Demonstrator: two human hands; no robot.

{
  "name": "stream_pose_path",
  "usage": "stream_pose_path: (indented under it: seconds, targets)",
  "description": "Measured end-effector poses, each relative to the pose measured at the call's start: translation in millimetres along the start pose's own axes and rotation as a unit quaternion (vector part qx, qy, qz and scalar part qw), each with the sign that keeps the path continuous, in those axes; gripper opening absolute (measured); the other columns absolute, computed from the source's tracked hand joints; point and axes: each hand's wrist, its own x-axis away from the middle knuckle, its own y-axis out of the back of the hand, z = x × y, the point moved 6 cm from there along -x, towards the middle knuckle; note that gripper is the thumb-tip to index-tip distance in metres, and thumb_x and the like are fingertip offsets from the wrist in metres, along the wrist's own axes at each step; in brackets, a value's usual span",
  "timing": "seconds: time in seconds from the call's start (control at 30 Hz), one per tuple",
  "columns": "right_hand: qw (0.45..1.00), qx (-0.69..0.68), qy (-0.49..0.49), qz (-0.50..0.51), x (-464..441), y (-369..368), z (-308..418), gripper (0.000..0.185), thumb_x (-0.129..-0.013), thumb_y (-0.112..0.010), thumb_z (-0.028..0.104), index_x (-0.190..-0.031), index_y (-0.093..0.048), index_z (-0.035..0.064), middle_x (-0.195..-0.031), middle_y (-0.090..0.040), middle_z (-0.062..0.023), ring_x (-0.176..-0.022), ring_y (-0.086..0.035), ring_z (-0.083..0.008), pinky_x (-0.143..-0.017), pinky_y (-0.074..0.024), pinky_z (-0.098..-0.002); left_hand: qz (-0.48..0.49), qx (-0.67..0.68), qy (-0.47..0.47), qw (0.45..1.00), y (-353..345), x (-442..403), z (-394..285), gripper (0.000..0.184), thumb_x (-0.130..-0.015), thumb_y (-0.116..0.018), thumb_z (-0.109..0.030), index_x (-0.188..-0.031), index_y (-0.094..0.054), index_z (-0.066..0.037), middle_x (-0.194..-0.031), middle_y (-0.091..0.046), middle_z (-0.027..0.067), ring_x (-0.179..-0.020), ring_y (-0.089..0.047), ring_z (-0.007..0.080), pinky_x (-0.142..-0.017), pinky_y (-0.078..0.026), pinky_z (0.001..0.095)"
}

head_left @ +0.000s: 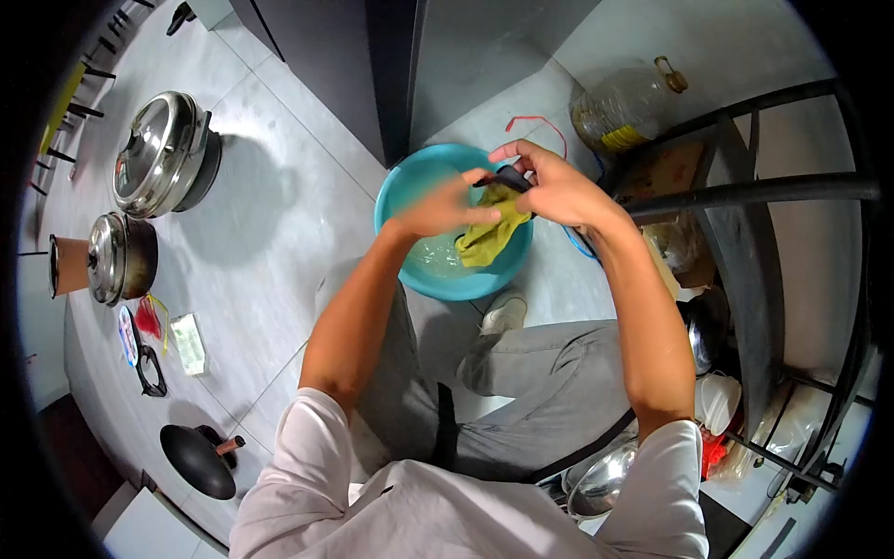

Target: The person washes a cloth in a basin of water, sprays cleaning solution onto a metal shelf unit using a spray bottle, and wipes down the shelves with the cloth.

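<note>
A yellow-green cloth with a dark edge hangs over a turquoise basin that holds some clear water. My right hand is closed on the dark upper part of the cloth, thumb below and fingers above. Blurred by motion, my left hand is at the left side of the cloth, its fingertips by the dark edge and its thumb across the yellow-green part. Whether the left fingers grip the fabric cannot be made out. The basin stands on the tiled floor in front of my shoe.
Lidded steel pots and a small black pan stand on the floor at left. Right of the basin are a large plastic bottle and a black metal rack. A dark cabinet rises behind the basin.
</note>
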Motion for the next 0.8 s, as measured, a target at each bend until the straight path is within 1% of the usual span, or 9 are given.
stream_pose_path:
  seconds: [0.07,0.1,0.2,0.33,0.37,0.5,0.6,0.7,0.8]
  targets:
    - [1.0,0.014,0.002,0.01,6.2,0.0,-7.3,0.067,-0.068,-0.06,-0.012,-0.132,-0.057,0.0059,-0.105,-0.056,-0.0067,-0.091,-0.056,-0.0162,-0.083,-0.0477,-0.0283,0.022,0.126,0.0,0.992,-1.7,-8.4,13.0,0.042,-0.095,-0.072,-0.03,-0.127,-0.057,-0.007,-0.127,-0.057,0.0064,-0.125,-0.05,0.0184,-0.107,-0.039,0.0342]
    - [0.999,0.008,0.0,0.032,5.1,0.5,-15.1,0.068,-0.068,-0.058,-0.012,-0.134,-0.056,0.0062,-0.111,-0.055,-0.0077,-0.09,-0.057,-0.0158,-0.082,-0.0488,-0.0291,-0.011,0.138,-0.027,0.99,-0.5,-9.1,8.8,0.015,-0.1,-0.065,-0.019,-0.106,-0.055,-0.009,-0.104,-0.054,-0.0024,-0.102,-0.049,0.0085,-0.09,-0.042,0.0283]
    - [0.999,-0.017,-0.019,0.021,0.7,6.7,-33.1,0.069,-0.069,-0.057,-0.012,-0.136,-0.054,0.006,-0.113,-0.055,-0.0081,-0.092,-0.059,-0.0165,-0.08,-0.0504,-0.0304,-0.064,0.167,-0.027,0.984,2.5,-10.9,1.7,0.013,-0.1,-0.064,-0.016,-0.098,-0.052,-0.009,-0.092,-0.05,-0.005,-0.089,-0.047,0.0053,-0.079,-0.04,0.0247]
    - [0.988,0.131,-0.05,-0.059,-7.7,17.1,-54.3,0.045,-0.074,-0.066,0.012,-0.117,-0.067,-0.0005,-0.1,-0.071,-0.0193,-0.092,-0.07,-0.0302,-0.082,-0.0541,-0.0371,-0.173,0.146,-0.085,0.97,10.4,-4.9,-47.5,0.015,-0.101,-0.061,-0.013,-0.093,-0.05,-0.008,-0.085,-0.044,-0.0057,-0.081,-0.043,0.0049,-0.073,-0.038,0.0237]
    - [0.983,0.158,-0.06,-0.069,-7.1,17.8,-56.0,0.04,-0.076,-0.064,0.022,-0.107,-0.071,-0.0023,-0.096,-0.073,-0.0257,-0.095,-0.072,-0.0356,-0.085,-0.0544,-0.0402,-0.214,0.12,-0.108,0.963,11.1,-4.3,-60.0,0.02,-0.098,-0.064,-0.016,-0.09,-0.049,-0.004,-0.076,-0.047,0.0005,-0.072,-0.044,0.0098,-0.065,-0.039,0.0287]
    - [0.961,0.249,-0.077,-0.097,-4.7,20.5,-66.1,0.036,-0.079,-0.064,0.021,-0.109,-0.075,0.0051,-0.107,-0.071,-0.0261,-0.105,-0.068,-0.0421,-0.092,-0.0532,-0.0462,-0.325,-0.026,-0.178,0.929,9.3,16.3,-104.4,0.022,-0.096,-0.067,-0.017,-0.089,-0.052,-0.002,-0.068,-0.048,0.0095,-0.06,-0.044,0.0168,-0.057,-0.041,0.0328]
    - [0.948,0.245,-0.044,-0.199,-1.9,37.6,-66.0,0.035,-0.079,-0.065,0.021,-0.109,-0.075,0.0073,-0.101,-0.074,-0.0233,-0.099,-0.071,-0.0389,-0.088,-0.0542,-0.0444,-0.378,-0.023,-0.114,0.919,8.2,19.2,-88.6,0.023,-0.096,-0.068,-0.016,-0.089,-0.051,-0.002,-0.069,-0.047,0.0087,-0.06,-0.043,0.0141,-0.055,-0.039,0.0311]
    - [0.968,0.117,-0.072,-0.211,0.7,45.9,-56.7,0.034,-0.078,-0.067,0.02,-0.11,-0.072,0.0068,-0.092,-0.074,-0.0178,-0.088,-0.072,-0.0355,-0.082,-0.0543,-0.0419,-0.439,0.049,-0.095,0.892,13.5,13.8,-57.5,0.024,-0.097,-0.068,-0.016,-0.091,-0.05,-0.002,-0.069,-0.045,0.0042,-0.063,-0.039,0.0089,-0.053,-0.035,0.0295]
    - [0.98,-0.076,-0.058,-0.174,0.5,35.1,-38.0,0.04,-0.083,-0.066,0.014,-0.121,-0.062,0.0046,-0.093,-0.069,-0.008,-0.079,-0.065,-0.0161,-0.069,-0.052,-0.029,-0.412,0.074,-0.061,0.906,10.9,13.6,-62.1,0.025,-0.099,-0.068,-0.018,-0.091,-0.05,-0.002,-0.071,-0.046,0.0013,-0.065,-0.038,0.0072,-0.056,-0.033,0.0278]
